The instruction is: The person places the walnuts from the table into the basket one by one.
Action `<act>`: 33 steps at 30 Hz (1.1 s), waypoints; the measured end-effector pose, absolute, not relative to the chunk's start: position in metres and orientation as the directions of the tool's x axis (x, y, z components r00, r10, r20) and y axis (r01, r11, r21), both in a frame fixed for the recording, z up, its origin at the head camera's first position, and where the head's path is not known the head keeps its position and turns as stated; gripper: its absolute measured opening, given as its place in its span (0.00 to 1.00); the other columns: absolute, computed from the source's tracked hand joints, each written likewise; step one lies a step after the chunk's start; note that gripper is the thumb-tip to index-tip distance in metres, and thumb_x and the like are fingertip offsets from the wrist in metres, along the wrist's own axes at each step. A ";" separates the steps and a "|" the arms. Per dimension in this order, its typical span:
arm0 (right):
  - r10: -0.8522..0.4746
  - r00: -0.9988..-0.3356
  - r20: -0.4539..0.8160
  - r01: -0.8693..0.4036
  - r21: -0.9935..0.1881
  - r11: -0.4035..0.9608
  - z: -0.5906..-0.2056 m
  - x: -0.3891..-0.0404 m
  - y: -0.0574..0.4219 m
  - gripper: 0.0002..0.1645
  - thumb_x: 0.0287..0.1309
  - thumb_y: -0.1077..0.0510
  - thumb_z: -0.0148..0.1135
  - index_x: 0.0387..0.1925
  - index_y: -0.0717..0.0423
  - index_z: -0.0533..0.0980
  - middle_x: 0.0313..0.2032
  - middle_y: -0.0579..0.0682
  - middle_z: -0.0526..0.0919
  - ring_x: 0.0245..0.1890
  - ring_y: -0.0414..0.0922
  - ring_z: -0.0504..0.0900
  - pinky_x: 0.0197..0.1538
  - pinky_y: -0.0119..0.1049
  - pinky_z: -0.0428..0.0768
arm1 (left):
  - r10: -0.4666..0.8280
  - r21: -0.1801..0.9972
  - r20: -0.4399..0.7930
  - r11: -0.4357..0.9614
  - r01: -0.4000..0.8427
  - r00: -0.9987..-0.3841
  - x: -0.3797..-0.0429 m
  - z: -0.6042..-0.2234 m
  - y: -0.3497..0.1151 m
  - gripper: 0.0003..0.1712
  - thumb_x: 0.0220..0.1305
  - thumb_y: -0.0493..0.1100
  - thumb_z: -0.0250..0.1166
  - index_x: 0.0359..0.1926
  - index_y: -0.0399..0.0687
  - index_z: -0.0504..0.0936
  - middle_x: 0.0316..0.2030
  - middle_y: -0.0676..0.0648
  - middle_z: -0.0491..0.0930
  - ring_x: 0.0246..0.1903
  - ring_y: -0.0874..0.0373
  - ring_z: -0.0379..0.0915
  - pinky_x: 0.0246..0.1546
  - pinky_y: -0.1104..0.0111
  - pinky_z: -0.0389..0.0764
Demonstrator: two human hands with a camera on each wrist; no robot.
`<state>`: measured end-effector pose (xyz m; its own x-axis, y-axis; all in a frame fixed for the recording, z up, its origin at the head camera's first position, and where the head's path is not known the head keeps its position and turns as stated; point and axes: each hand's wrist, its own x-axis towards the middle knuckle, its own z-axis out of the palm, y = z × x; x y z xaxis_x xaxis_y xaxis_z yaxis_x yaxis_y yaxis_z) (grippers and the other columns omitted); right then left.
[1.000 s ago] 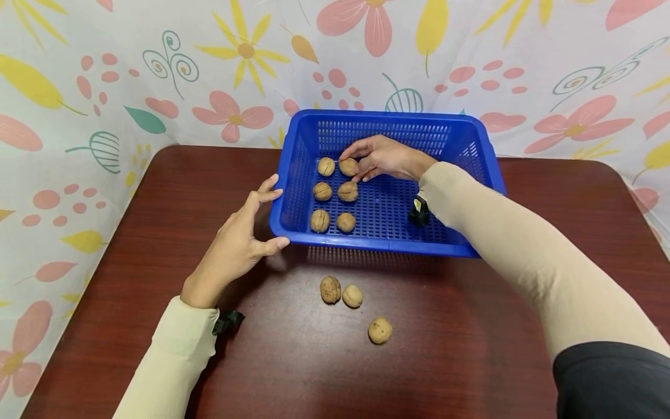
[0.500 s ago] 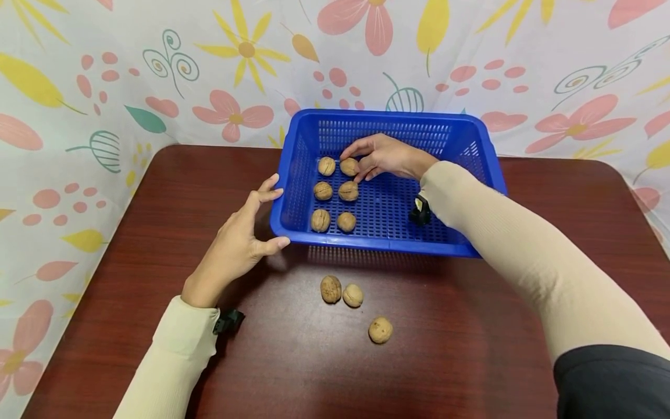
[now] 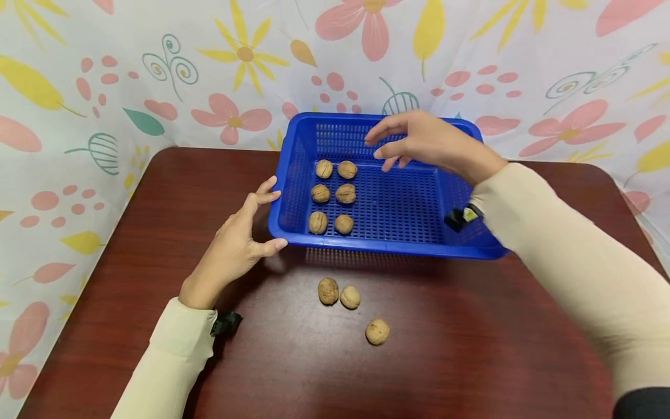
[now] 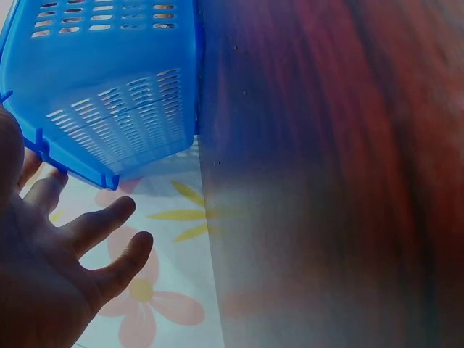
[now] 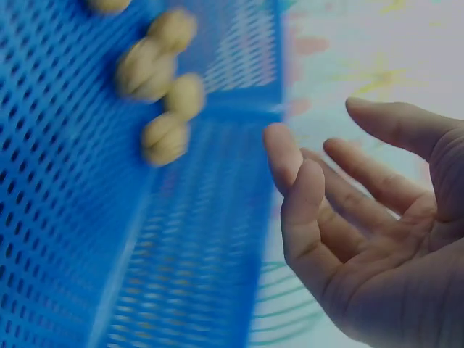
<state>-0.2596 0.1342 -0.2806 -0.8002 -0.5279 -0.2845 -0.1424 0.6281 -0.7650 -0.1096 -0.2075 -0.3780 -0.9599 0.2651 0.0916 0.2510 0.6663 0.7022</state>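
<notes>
A blue plastic basket with slotted walls stands on the table. In its left part, walnuts lie in two columns of three. My left hand is at the basket's left end, thumb and fingertips touching the rim near the front corner. In the left wrist view its fingers are spread, and two of them extend free below the basket. My right hand hovers over the back of the basket with nothing in it. The right wrist view shows its loosely bent fingers apart from the walnuts.
In front of the basket, three more walnuts sit on the dark red-brown table: a darker one, a paler one beside it, and one nearer me. A flowered cloth hangs behind the table.
My right hand has let go of the walnut at the back of the second column, then risen and moved right. The left hand stays at the rim.
</notes>
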 end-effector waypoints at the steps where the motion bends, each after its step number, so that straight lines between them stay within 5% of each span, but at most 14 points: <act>1: -0.518 -0.814 -0.262 -0.151 -0.766 0.625 -0.273 -0.250 0.138 0.24 0.72 0.54 0.65 0.66 0.54 0.78 0.64 0.53 0.82 0.41 0.43 0.90 0.44 0.35 0.84 | 0.265 0.702 0.093 0.666 0.252 -0.960 -0.110 -0.378 -0.207 0.57 0.62 0.58 0.76 0.83 0.64 0.52 0.81 0.56 0.59 0.80 0.45 0.56 0.72 0.36 0.64; 8: -0.443 -0.880 -0.170 -0.180 -0.744 0.644 -0.249 -0.174 0.168 0.19 0.67 0.49 0.72 0.57 0.41 0.83 0.46 0.47 0.91 0.33 0.46 0.88 0.32 0.36 0.80 | 0.269 0.700 0.108 0.663 0.265 -0.957 -0.109 -0.379 -0.208 0.55 0.63 0.60 0.75 0.82 0.59 0.55 0.82 0.58 0.56 0.80 0.45 0.56 0.72 0.37 0.64; 13: -0.465 -0.866 -0.184 -0.142 -0.801 0.581 -0.263 -0.117 0.187 0.20 0.68 0.53 0.70 0.59 0.35 0.82 0.33 0.47 0.91 0.32 0.46 0.86 0.30 0.38 0.80 | 0.269 0.700 0.111 0.662 0.268 -0.957 -0.108 -0.379 -0.209 0.55 0.62 0.67 0.73 0.81 0.57 0.57 0.83 0.60 0.53 0.80 0.45 0.56 0.72 0.37 0.64; 20: -0.614 -0.784 -0.092 -0.095 -0.960 0.264 -0.322 -0.060 0.198 0.26 0.67 0.70 0.63 0.63 0.51 0.79 0.31 0.50 0.90 0.31 0.41 0.87 0.31 0.36 0.82 | 0.274 0.702 0.116 0.657 0.273 -0.955 -0.108 -0.379 -0.209 0.51 0.63 0.60 0.75 0.79 0.54 0.60 0.83 0.62 0.50 0.80 0.45 0.56 0.72 0.37 0.65; 27: -0.615 -0.776 -0.144 0.085 -0.989 0.123 -0.374 -0.029 0.186 0.24 0.66 0.70 0.63 0.63 0.67 0.76 0.30 0.52 0.90 0.30 0.40 0.88 0.27 0.36 0.80 | 0.279 0.706 0.116 0.652 0.276 -0.953 -0.108 -0.379 -0.208 0.52 0.63 0.65 0.73 0.78 0.52 0.61 0.84 0.62 0.50 0.80 0.45 0.55 0.72 0.37 0.64; 33: -0.567 -0.795 -0.217 0.188 -0.976 0.111 -0.397 -0.015 0.171 0.26 0.64 0.67 0.68 0.62 0.70 0.75 0.25 0.52 0.89 0.26 0.38 0.86 0.24 0.32 0.77 | 0.282 0.706 0.118 0.650 0.280 -0.952 -0.108 -0.379 -0.208 0.54 0.62 0.71 0.70 0.79 0.53 0.61 0.84 0.61 0.50 0.80 0.44 0.56 0.71 0.36 0.65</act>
